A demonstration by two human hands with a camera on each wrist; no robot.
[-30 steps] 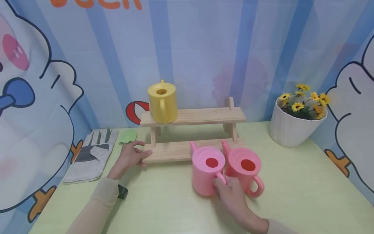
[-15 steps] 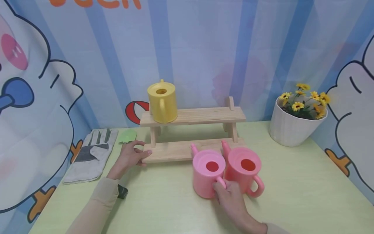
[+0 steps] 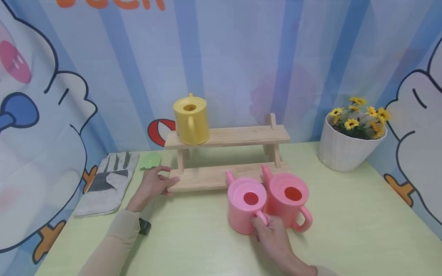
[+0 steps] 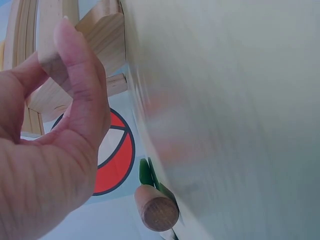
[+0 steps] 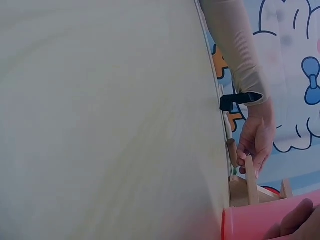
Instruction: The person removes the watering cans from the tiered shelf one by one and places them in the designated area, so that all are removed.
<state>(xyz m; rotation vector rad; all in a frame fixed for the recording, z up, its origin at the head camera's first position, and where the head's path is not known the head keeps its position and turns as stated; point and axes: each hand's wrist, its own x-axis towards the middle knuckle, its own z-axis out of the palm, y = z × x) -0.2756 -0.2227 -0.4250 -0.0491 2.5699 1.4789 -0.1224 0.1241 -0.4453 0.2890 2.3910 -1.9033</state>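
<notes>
In the head view, my right hand (image 3: 276,238) grips the handle of a light pink watering can (image 3: 241,214), which stands upright before the shelf's lower board. A darker pink watering can (image 3: 289,183) is close by its right side. My left hand (image 3: 151,187) pinches the left end of the two-step wooden shelf's (image 3: 200,179) lower board, thumb above and fingers underneath. The left wrist view shows that same board end (image 4: 52,60) between thumb and fingers. On the upper step, at the left, sits a yellow watering can (image 3: 191,122).
A grey-white work glove (image 3: 103,191) lies at the left. Behind the left hand is a light green object (image 3: 151,159); the left wrist view shows a wooden handle (image 4: 159,212) with green parts. A white pot (image 3: 345,153) of yellow flowers stands at the back right.
The light pink watering can and my right hand have shifted slightly toward me since one second ago, then stay nearly still. My left hand keeps its place on the shelf.
</notes>
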